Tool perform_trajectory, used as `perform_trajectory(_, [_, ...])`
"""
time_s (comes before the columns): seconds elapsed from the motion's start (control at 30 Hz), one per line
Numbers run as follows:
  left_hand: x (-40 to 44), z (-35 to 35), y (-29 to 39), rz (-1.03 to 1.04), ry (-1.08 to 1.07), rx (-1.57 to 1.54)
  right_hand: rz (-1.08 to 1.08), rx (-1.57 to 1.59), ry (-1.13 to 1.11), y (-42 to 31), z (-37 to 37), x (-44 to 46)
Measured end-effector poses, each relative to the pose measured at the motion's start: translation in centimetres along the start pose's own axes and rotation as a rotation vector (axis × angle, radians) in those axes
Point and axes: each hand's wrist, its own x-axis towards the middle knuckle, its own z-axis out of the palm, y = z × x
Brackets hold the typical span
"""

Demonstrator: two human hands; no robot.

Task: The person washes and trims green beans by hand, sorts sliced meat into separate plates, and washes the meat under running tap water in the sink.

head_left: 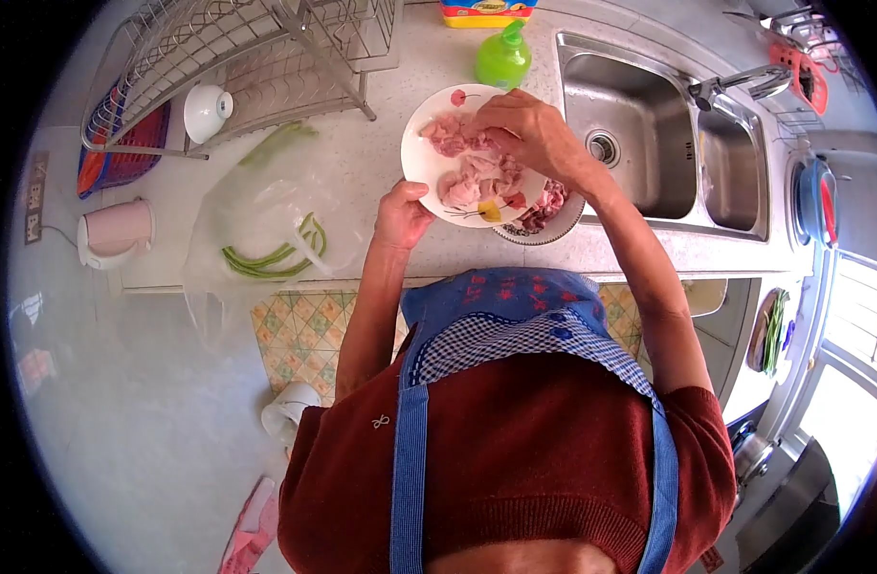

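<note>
A white plate point(424, 153) with red flower prints carries pieces of raw pale meat point(472, 182). My left hand point(403, 215) grips its lower left rim, thumb on top. On the plate's upper right, my right hand point(524, 129) reaches in with its fingers bent together at the meat; what they pinch is too small to make out. Below the plate's right side, partly hidden by it, a patterned bowl point(563, 230) holds darker red meat point(545, 208).
A double steel sink point(630, 124) lies right, with a green soap bottle point(503, 59) beside it. Left are a wire dish rack point(266, 67), a white bowl point(207, 112), a clear plastic bag point(256, 206) with green beans point(271, 260), and a pink kettle point(121, 232).
</note>
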Motion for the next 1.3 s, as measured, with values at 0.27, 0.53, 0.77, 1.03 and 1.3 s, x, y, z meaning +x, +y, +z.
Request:
perform_trajectory(0.27, [-0.1,1.4,0.3,-0.037,-0.045,0.068,-0.105,-0.451,0.111,-0.7,2.7,-0.1])
perform_trajectory(0.53, [-0.1,0.8,-0.2,-0.058,-0.005,0.068,0.022,-0.185,0.012,0.0,2.1,0.7])
perform_trajectory(0.77, [-0.6,0.6,0.5,0.004,-0.039,0.041,0.477,0.785,-0.065,-0.5,-0.1,0.1])
perform_trajectory(1.03, [-1.1,-0.3,0.8,0.019,0.016,0.047,0.456,0.811,0.192,-2.7,-4.1,-4.4])
perform_trajectory(1.3, [-0.6,0.0,0.7,0.045,-0.016,-0.016,0.473,-0.069,0.249,-0.2,-1.2,-10.0])
